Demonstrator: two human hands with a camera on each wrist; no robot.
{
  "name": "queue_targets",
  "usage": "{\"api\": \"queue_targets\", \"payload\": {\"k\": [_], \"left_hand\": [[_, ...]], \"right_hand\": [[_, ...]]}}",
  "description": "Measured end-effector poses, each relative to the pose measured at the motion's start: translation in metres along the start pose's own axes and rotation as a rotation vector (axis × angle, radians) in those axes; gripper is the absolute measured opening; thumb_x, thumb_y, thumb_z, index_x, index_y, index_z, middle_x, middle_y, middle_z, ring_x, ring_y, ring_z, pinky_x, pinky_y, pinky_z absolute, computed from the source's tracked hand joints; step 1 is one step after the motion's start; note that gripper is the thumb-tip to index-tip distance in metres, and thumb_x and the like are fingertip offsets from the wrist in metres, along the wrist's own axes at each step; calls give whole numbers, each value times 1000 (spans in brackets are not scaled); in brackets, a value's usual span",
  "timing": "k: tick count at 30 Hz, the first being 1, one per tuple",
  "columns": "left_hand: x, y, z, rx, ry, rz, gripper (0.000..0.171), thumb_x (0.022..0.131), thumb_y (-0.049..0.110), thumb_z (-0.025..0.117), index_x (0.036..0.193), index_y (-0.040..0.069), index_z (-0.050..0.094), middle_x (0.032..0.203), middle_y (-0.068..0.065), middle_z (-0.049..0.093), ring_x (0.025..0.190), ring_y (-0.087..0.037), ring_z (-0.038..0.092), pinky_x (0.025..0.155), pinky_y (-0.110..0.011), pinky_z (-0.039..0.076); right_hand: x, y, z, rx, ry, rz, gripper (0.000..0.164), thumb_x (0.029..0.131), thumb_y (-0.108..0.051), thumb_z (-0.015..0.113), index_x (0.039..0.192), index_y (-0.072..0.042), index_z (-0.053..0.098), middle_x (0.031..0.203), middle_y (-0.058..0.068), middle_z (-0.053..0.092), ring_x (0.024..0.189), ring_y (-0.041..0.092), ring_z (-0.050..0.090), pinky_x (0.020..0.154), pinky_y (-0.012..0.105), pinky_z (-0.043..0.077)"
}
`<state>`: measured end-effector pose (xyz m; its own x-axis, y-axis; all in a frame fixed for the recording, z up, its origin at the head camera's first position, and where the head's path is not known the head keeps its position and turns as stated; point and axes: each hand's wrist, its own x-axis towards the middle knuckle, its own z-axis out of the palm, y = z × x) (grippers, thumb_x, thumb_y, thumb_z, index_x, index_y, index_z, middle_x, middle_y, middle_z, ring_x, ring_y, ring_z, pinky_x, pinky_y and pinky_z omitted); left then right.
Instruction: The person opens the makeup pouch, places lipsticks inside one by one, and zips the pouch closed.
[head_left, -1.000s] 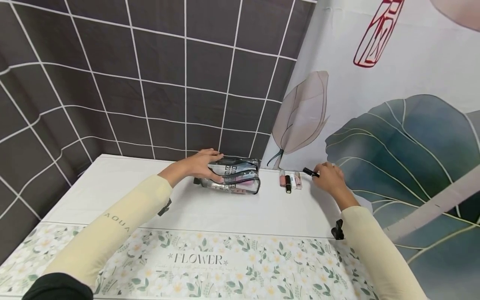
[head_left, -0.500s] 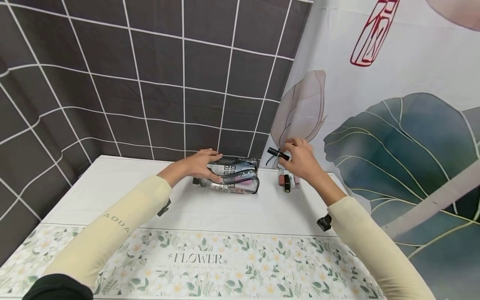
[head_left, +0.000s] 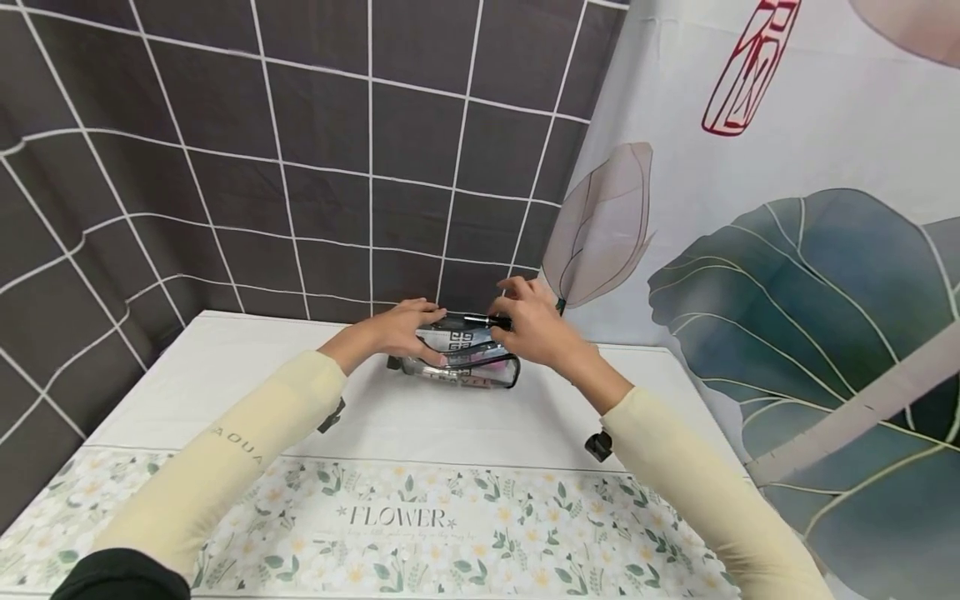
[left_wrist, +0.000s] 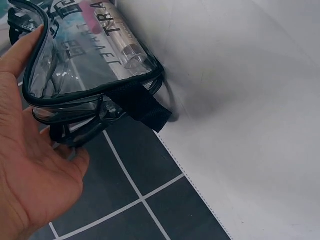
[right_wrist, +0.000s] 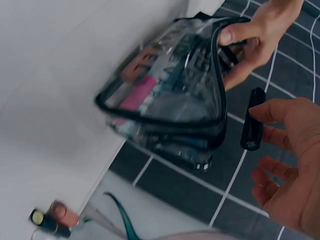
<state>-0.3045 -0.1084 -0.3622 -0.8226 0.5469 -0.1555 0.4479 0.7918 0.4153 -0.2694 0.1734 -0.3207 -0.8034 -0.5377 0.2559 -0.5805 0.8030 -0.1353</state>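
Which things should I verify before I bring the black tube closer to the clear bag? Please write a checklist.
1. Right hand grips the black tube: ok, pinched.
2. Left hand holds the clear bag: ok.
3. Tube free of the bag: ok, the right wrist view shows a gap.
4. Bag open wide enough: cannot tell, its opening does not show clearly.
5. Small dark tube and pinkish tube out of the way: ok, both lie apart on the white table.

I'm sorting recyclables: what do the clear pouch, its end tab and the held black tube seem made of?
Pouch: glossy plastic, probably vinyl: see-through, with bright highlights.
Tab: matte black, likely woven fabric: flat, shineless strip.
Tube: smooth, perhaps hard plastic by its straight sides; coated metal possible.
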Motion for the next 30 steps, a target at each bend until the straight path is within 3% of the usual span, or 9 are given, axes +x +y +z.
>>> {"api": "queue_targets", "payload": {"k": [6, 13, 16, 23, 30], "left_hand": [[2, 3, 4, -7, 7, -5, 108, 98, 58, 81, 179, 9, 30, 189, -20, 22, 178, -46, 10, 142, -68, 20], [1, 1, 4, 1, 17, -4, 107, 98, 55, 81, 179, 8, 29, 189, -20, 22, 178, -45, 10, 142, -68, 20], [1, 0, 3, -6, 14, -7, 107, 99, 55, 81, 179, 8, 29, 189, -19, 21, 178, -45, 9, 142, -69, 20], [0, -2, 1, -21, 3, -23, 108, 99, 56, 82, 180, 10, 27, 190, -18, 17, 179, -44, 7, 142, -69, 19], [2, -1, 2, -20, -6, -31, 108, 99, 56, 82, 180, 11, 27, 190, -18, 17, 179, -44, 6, 142, -68, 19]], "right_hand": [[6, -9, 6, -22, -40, 21, 27, 106, -24, 75, 130, -13, 82, 169, 20, 51, 141, 44, 49, 117, 66, 41], [-4, 12, 0, 74, 34, 55, 31, 107, -24, 74, 132, -6, 80, 166, 25, 53, 141, 48, 50, 120, 71, 38], [-10, 31, -6, 118, 65, 104, 33, 107, -23, 73, 133, -4, 79, 166, 27, 52, 142, 51, 50, 118, 72, 37], [-32, 94, -7, 132, 63, 293, 39, 110, -21, 67, 138, 6, 73, 164, 34, 52, 156, 57, 41, 130, 79, 26], [-67, 143, 10, 70, -51, 463, 39, 107, -22, 65, 130, 7, 77, 156, 43, 54, 145, 71, 46, 113, 80, 40]]}}
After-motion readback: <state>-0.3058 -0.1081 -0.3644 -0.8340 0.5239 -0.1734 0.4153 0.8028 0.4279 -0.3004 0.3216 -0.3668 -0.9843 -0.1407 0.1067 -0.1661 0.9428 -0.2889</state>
